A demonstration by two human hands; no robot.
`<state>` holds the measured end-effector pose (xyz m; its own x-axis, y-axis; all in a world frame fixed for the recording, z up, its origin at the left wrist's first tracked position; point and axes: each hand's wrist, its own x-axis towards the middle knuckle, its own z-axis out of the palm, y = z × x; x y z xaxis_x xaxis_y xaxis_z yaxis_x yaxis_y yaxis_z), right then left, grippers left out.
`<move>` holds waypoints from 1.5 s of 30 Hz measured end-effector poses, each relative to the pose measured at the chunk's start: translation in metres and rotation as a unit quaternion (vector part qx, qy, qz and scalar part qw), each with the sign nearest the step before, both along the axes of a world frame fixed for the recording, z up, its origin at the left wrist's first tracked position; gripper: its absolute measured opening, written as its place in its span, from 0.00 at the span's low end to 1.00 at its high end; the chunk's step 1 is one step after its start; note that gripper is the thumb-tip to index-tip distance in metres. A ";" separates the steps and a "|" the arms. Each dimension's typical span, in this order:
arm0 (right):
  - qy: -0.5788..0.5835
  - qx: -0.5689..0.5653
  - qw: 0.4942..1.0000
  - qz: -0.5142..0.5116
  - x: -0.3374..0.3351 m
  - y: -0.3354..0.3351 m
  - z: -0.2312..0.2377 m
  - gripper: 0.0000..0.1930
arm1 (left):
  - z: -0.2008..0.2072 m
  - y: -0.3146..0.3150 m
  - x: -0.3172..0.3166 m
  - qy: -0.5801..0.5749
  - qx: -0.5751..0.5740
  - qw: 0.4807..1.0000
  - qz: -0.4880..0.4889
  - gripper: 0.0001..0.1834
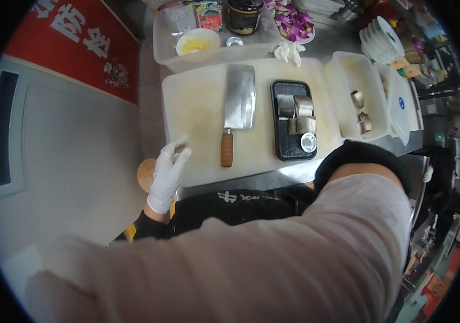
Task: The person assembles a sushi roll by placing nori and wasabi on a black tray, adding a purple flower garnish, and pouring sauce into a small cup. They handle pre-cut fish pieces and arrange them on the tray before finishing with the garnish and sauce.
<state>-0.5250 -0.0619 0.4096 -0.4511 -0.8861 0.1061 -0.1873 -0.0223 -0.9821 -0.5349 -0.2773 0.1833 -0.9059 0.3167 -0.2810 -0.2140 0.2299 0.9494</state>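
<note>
My left hand (168, 173), in a white glove, hovers by the left front edge of the white cutting board (197, 107). Its fingers curl loosely apart from the thumb, and no object shows in them. To its right lies a cleaver (239, 99), wooden handle toward me. Beside the blade is a black tray (288, 146) with several silvery-skinned fish pieces (302, 125) and a small round silver-topped item (308, 142). My right arm (294, 253), in a pale sleeve, crosses low and close in front of the view; my right hand does not show.
A plastic bin (342, 58) holding a few fish pieces stands right of the board, with a lid (399, 105) beyond. Behind the board, another bin (173, 63) holds packets, a jar (243, 16) and a bowl (215, 36). Purple flowers (294, 27) and stacked white dishes (381, 40) sit farther back.
</note>
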 end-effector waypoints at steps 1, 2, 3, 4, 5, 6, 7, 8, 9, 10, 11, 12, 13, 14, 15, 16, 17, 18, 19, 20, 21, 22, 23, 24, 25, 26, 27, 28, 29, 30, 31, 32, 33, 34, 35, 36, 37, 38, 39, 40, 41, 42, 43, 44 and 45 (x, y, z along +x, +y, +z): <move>-0.006 0.015 1.000 -0.016 -0.008 -0.003 -0.004 0.20 | -0.004 -0.001 -0.005 -0.003 0.015 1.000 -0.004 0.23; -0.013 0.028 0.999 -0.031 -0.016 -0.004 -0.009 0.19 | -0.006 -0.004 -0.010 -0.017 0.030 0.999 0.000 0.23; -0.021 0.033 0.998 -0.054 -0.025 -0.002 -0.013 0.19 | -0.007 -0.005 -0.015 -0.033 0.038 0.999 0.005 0.23; -0.028 0.032 0.997 -0.071 -0.033 -0.001 -0.019 0.18 | -0.007 -0.006 -0.023 -0.016 0.027 0.999 -0.005 0.23; -0.027 0.018 0.996 -0.078 -0.042 0.002 -0.025 0.18 | -0.005 -0.007 -0.031 -0.008 0.022 1.000 -0.008 0.22; -0.060 0.065 0.984 -0.157 -0.051 0.005 -0.032 0.17 | -0.001 -0.006 -0.039 -0.033 -0.003 0.999 -0.002 0.22; -0.080 0.061 0.978 -0.183 -0.060 0.011 -0.039 0.17 | 0.003 -0.007 -0.058 0.025 -0.024 0.999 0.002 0.19; -0.099 0.087 0.956 -0.261 -0.068 0.017 -0.046 0.16 | 0.009 -0.007 -0.078 0.104 0.014 0.994 -0.013 0.17; -0.073 0.119 0.937 -0.321 -0.074 0.023 -0.054 0.16 | 0.016 -0.006 -0.101 0.164 0.006 0.986 -0.009 0.15; -0.015 0.189 0.907 -0.376 -0.077 0.028 -0.063 0.15 | 0.024 -0.005 -0.125 0.217 -0.015 0.976 -0.001 0.14; 0.070 0.237 0.880 -0.407 -0.077 0.031 -0.072 0.13 | 0.031 -0.001 -0.154 0.271 -0.014 0.962 -0.001 0.14; 0.057 0.219 0.880 -0.417 -0.072 0.030 -0.082 0.13 | 0.036 0.006 -0.184 0.344 0.000 0.939 0.001 0.15; 0.023 0.197 0.881 -0.430 -0.062 0.028 -0.092 0.13 | 0.038 0.018 -0.216 0.365 -0.010 0.931 0.016 0.14; -0.012 0.182 0.878 -0.443 -0.051 0.025 -0.101 0.13 | 0.039 0.032 -0.250 0.442 0.015 0.896 0.033 0.13; -0.087 0.155 0.874 -0.451 -0.041 0.022 -0.111 0.13 | 0.039 0.048 -0.284 0.426 -0.014 0.904 0.034 0.13; -0.151 0.139 0.867 -0.454 -0.031 0.021 -0.120 0.13 | 0.036 0.063 -0.314 0.451 -0.016 0.892 0.037 0.13; -0.248 0.123 0.840 -0.466 -0.022 0.020 -0.128 0.13 | 0.033 0.078 -0.341 0.466 -0.053 0.882 0.039 0.14; -0.276 0.140 0.830 -0.465 -0.013 0.020 -0.135 0.13 | 0.028 0.089 -0.364 0.453 -0.105 0.885 0.036 0.14; -0.229 0.147 0.836 -0.477 -0.005 0.021 -0.141 0.13 | 0.022 0.098 -0.382 0.453 -0.149 0.879 0.029 0.15; -0.192 0.146 0.838 -0.488 0.002 0.023 -0.145 0.13 | 0.016 0.107 -0.397 0.416 -0.213 0.884 0.013 0.16; -0.215 0.150 0.821 -0.506 0.009 0.028 -0.147 0.14 | 0.010 0.115 -0.409 0.378 -0.278 0.883 -0.004 0.17; -0.235 0.155 0.806 -0.521 0.015 0.032 -0.149 0.14 | 0.003 0.123 -0.419 0.361 -0.291 0.886 -0.004 0.18; -0.264 0.165 0.786 -0.534 0.020 0.037 -0.150 0.14 | -0.002 0.128 -0.426 0.345 -0.306 0.887 -0.003 0.19; -0.240 0.154 0.786 -0.549 0.025 0.040 -0.151 0.15 | -0.006 0.133 -0.433 0.329 -0.321 0.888 -0.002 0.19; -0.225 0.149 0.782 -0.561 0.029 0.043 -0.152 0.15 | -0.009 0.136 -0.438 0.350 -0.318 0.881 -0.005 0.19; -0.212 0.156 0.775 -0.574 0.032 0.044 -0.154 0.15 | -0.011 0.137 -0.443 0.370 -0.315 0.874 -0.008 0.19; -0.227 0.144 0.767 -0.583 0.035 0.045 -0.154 0.16 | -0.012 0.138 -0.446 0.389 -0.313 0.866 -0.009 0.19; -0.240 0.133 0.761 -0.587 0.037 0.045 -0.156 0.16 | -0.011 0.140 -0.450 0.376 -0.320 0.869 -0.021 0.19; -0.253 0.122 0.756 -0.592 0.039 0.044 -0.157 0.16 | -0.009 0.142 -0.454 0.363 -0.327 0.872 -0.033 0.19; -0.270 0.113 0.749 -0.595 0.040 0.043 -0.159 0.15 | -0.008 0.144 -0.456 0.348 -0.334 0.874 -0.047 0.20; -0.264 0.114 0.751 -0.594 0.040 0.042 -0.160 0.15 | -0.005 0.146 -0.459 0.341 -0.349 0.870 -0.071 0.21; -0.262 0.116 0.753 -0.593 0.039 0.041 -0.161 0.15 | -0.001 0.148 -0.461 0.333 -0.365 0.864 -0.096 0.23; -0.258 0.118 0.756 -0.590 0.039 0.040 -0.161 0.15 | 0.002 0.150 -0.462 0.321 -0.375 0.862 -0.110 0.25; -0.255 0.120 0.756 -0.591 0.038 0.040 -0.161 0.15 | 0.002 0.151 -0.460 0.332 -0.381 0.856 -0.111 0.24; -0.250 0.121 0.757 -0.591 0.037 0.040 -0.161 0.15 | 0.002 0.152 -0.457 0.339 -0.384 0.853 -0.101 0.23; -0.247 0.128 0.758 -0.590 0.036 0.041 -0.161 0.15 | 0.001 0.153 -0.454 0.349 -0.385 0.849 -0.092 0.23; -0.241 0.127 0.761 -0.589 0.035 0.041 -0.161 0.15 | 0.001 0.153 -0.451 0.376 -0.378 0.842 -0.084 0.21; -0.236 0.133 0.764 -0.586 0.034 0.042 -0.161 0.15 | -0.001 0.154 -0.448 0.405 -0.371 0.832 -0.076 0.20; -0.227 0.142 0.768 -0.582 0.033 0.042 -0.161 0.15 | -0.001 0.154 -0.447 0.433 -0.364 0.822 -0.067 0.19; -0.231 0.137 0.770 -0.579 0.032 0.042 -0.161 0.15 | -0.002 0.154 -0.446 0.435 -0.379 0.813 -0.078 0.18; -0.230 0.136 0.772 -0.576 0.032 0.042 -0.161 0.15 | -0.002 0.157 -0.445 0.436 -0.394 0.804 -0.090 0.17; -0.232 0.143 0.774 -0.571 0.031 0.042 -0.162 0.15 | -0.001 0.158 -0.446 0.443 -0.397 0.798 -0.096 0.17; -0.231 0.135 0.774 -0.573 0.031 0.042 -0.162 0.15 | -0.002 0.159 -0.445 0.449 -0.404 0.791 -0.100 0.16; -0.233 0.135 0.774 -0.573 0.031 0.042 -0.163 0.15 | -0.001 0.160 -0.445 0.460 -0.399 0.787 -0.099 0.16; -0.238 0.143 0.771 -0.573 0.031 0.042 -0.164 0.15 | -0.001 0.161 -0.445 0.457 -0.402 0.786 -0.110 0.16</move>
<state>-0.4939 -0.0203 0.2456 -0.8836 0.1662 -0.4378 0.4588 0.1202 -0.8803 -0.9796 -0.1159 0.1824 -0.7943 0.5463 0.2659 0.6011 0.7702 0.2132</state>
